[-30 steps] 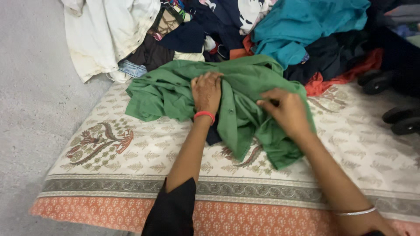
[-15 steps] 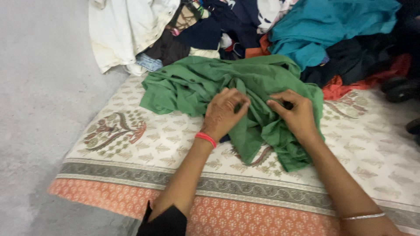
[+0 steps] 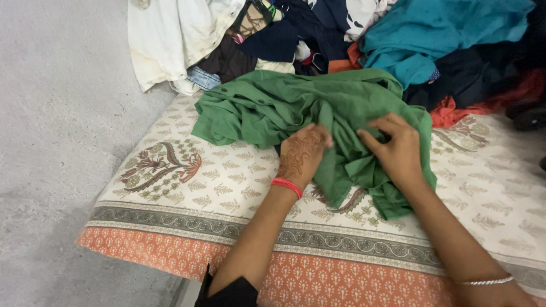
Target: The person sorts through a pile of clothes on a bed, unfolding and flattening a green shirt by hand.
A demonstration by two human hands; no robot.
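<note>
A crumpled green shirt (image 3: 267,108) lies on a patterned cream mattress cover (image 3: 187,187) with an orange border. My left hand (image 3: 301,152), wearing a red wrist thread, pinches a fold of the green cloth near its middle. My right hand (image 3: 398,150), with a thin silver bangle on the wrist, grips the shirt's fabric a little to the right. Both hands rest on the garment, close together.
A heap of clothes sits behind the shirt: a white garment (image 3: 170,34), dark navy pieces (image 3: 284,34), a teal cloth (image 3: 443,34), a red cloth (image 3: 489,99). Grey floor (image 3: 57,142) lies to the left. A black wheel (image 3: 529,116) shows at the right edge.
My left hand slid from the top of the shirt down toward me and now pinches a fold. My right hand stayed on the cloth. The view shifted left.
</note>
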